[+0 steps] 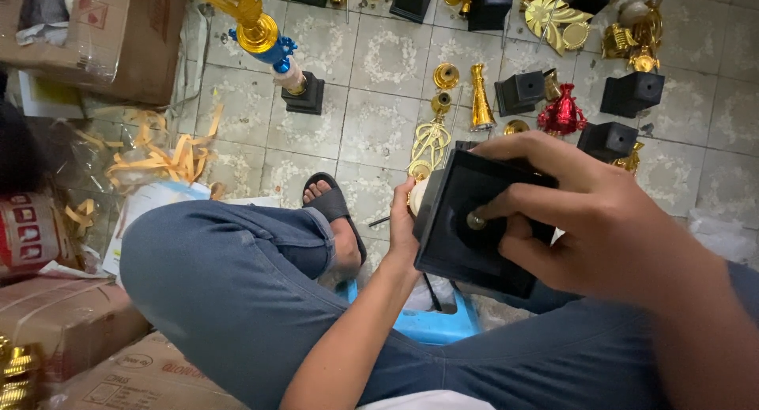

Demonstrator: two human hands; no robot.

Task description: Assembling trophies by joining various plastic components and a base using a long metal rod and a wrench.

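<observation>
1. My right hand (pixel 609 220) is clamped over the black trophy base (pixel 474 224); thumb and fingertips pinch a small brass nut (pixel 475 219) sitting in the round recess of its underside.
2. My left hand (pixel 403 212) is closed around a gold-and-cream trophy part (pixel 417 190) behind the base's left edge; most of that part is hidden, so I can't tell its shape.
3. The base is held in the air above my lap, just over a blue stool (pixel 431 324), tilted with its hollow underside facing me.
4. Risk, my judgement: the nut is tiny and held by fingertips only, so a slip could drop it onto the tiled floor (pixel 379 125) among the clutter.
5. Risk: if the left hand's grip loosens, the hidden part could turn along with the nut, or cock to one side.
6. Look of the base: matte black plastic, square, tapered walls, circular well at centre, no visible damage.
7. Far on the floor: more black bases (pixel 631 94), a gold cone piece (pixel 481 100), a red figure (pixel 562 113), and a partly built trophy (pixel 269 46) on the left.
</observation>
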